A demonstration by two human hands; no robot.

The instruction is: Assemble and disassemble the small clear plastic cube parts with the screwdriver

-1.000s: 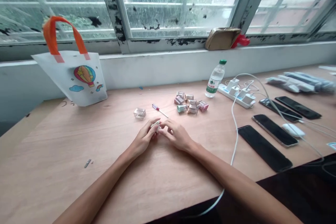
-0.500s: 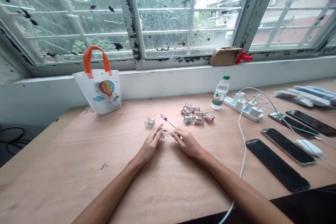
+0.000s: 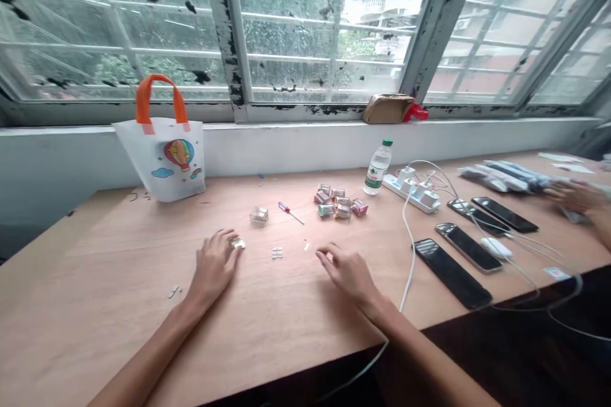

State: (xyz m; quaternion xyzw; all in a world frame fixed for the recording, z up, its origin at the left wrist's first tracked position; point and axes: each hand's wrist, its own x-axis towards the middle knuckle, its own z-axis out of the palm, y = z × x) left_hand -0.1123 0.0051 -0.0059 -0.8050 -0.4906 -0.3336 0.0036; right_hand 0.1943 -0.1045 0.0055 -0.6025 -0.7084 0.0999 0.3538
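Observation:
My left hand (image 3: 214, 267) is over the table at left of centre, its fingers closed round a small pale piece (image 3: 238, 243) at the thumb and fingertips. My right hand (image 3: 351, 275) is bent loosely to the right, fingers half curled and slightly apart, nothing visible in it. Between the hands lies a small clear plastic piece (image 3: 277, 253). A tiny white strip (image 3: 307, 246) sits just left of my right fingertips. Farther back are a clear little box (image 3: 258, 216) and a screwdriver (image 3: 291, 213) with a purple-and-red handle.
Several small coloured packs (image 3: 342, 210) form a cluster. Behind them stands a water bottle (image 3: 377, 168), beside a power strip (image 3: 411, 194) with white cables. Several phones (image 3: 451, 273) lie at right. Another person's hand (image 3: 575, 196) is at far right; a white bag (image 3: 165, 165) stands left.
My hands have moved apart, the left one leftward. The clear plastic piece and white strip now show on the table between them. The view has turned right, bringing another person's hand into sight.

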